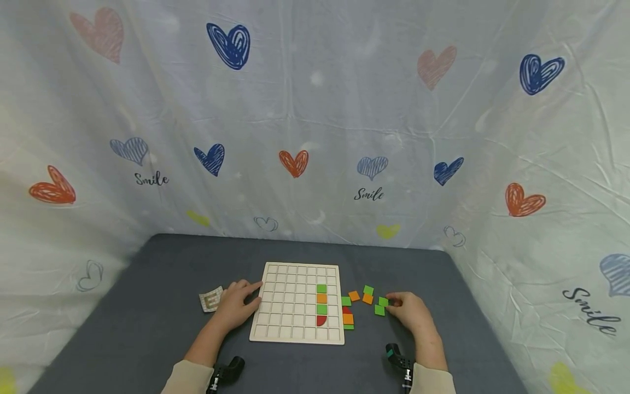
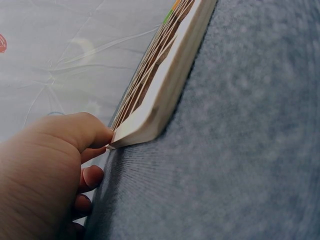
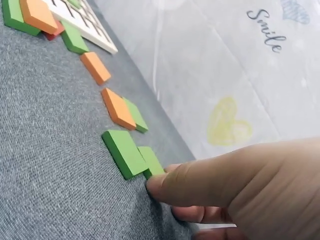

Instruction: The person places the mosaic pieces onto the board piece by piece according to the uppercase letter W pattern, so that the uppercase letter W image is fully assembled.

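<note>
A pale wooden grid board (image 1: 287, 301) lies on the dark table, with a column of two green squares, an orange square (image 1: 321, 298) and a red rounded piece (image 1: 321, 320) in its cells. My left hand (image 1: 237, 302) touches the board's left edge with thumb and index finger spread apart; the left wrist view shows the thumb (image 2: 97, 131) against a corner. To the board's right, my right hand (image 1: 410, 311) pinches a green square tile (image 3: 151, 162) between thumb and index finger. Another green tile (image 3: 124, 153) lies against it.
Orange tiles (image 1: 354, 296) and green tiles (image 1: 368, 290) lie between the board and my right hand. More tiles, one red (image 1: 346, 310), sit along the board's right edge. A small patterned card (image 1: 210, 300) lies beside my left hand. A heart-printed curtain (image 1: 315, 109) surrounds the table.
</note>
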Demonstrator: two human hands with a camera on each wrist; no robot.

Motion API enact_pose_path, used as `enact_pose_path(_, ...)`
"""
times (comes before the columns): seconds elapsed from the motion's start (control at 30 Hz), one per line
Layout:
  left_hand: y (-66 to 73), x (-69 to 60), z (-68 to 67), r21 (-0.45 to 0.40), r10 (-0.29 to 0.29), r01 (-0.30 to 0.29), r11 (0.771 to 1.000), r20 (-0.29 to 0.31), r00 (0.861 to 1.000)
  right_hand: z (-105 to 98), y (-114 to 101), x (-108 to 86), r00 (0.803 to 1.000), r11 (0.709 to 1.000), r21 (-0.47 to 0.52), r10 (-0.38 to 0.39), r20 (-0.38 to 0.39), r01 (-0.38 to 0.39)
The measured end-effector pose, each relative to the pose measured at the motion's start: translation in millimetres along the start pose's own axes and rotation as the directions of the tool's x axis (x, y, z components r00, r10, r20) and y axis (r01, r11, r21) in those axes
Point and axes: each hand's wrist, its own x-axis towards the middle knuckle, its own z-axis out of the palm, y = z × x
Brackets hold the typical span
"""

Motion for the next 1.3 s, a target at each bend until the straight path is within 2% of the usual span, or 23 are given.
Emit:
enact_pose_path(0.2, 0.2, -1.1, 0.0, -0.001, 0.012, -0.012, 1.000, -0.013, 1.000, -3, 1, -0.9, 0.999, 0.999, -0.039, -0.006, -0.049, 0.004)
enact_pose_path(0.33, 0.5, -2.6, -0.2, -0.001, 0.017, -0.017, 1.000, -0.018, 1.000, -9, -4, -3.9, 0.997, 0.999, -0.030, -0.015, -0.076, 0.013)
enact_pose_path(0.67, 0.3, -3.5, -0.7, -0.011, 0.027, -0.028, 1.000, -0.031, 0.999, -27, -37, -13.9, 0.987, 0.995, -0.029, -0.102, -0.121, 0.099)
enact_pose_path(0.87, -1.1, -2.3, 1.3, -0.002, 0.010, -0.011, 1.000, -0.019, 1.000, -32, -60, -22.7, 0.968, 0.984, -0.058, -0.177, -0.180, 0.169)
enact_pose_path(1.07, 0.3, -1.5, 0.8, -0.006, -0.001, 0.001, 1.000, -0.010, 1.000, -28, -82, -31.8, 0.940, 0.965, -0.085, -0.263, -0.220, 0.250)
enact_pose_path(1.3, 0.9, -0.7, 0.0, -0.007, -0.005, 0.005, 1.000, 0.001, 1.000, -18, -105, -39.0, 0.924, 0.949, -0.100, -0.315, -0.215, 0.300)
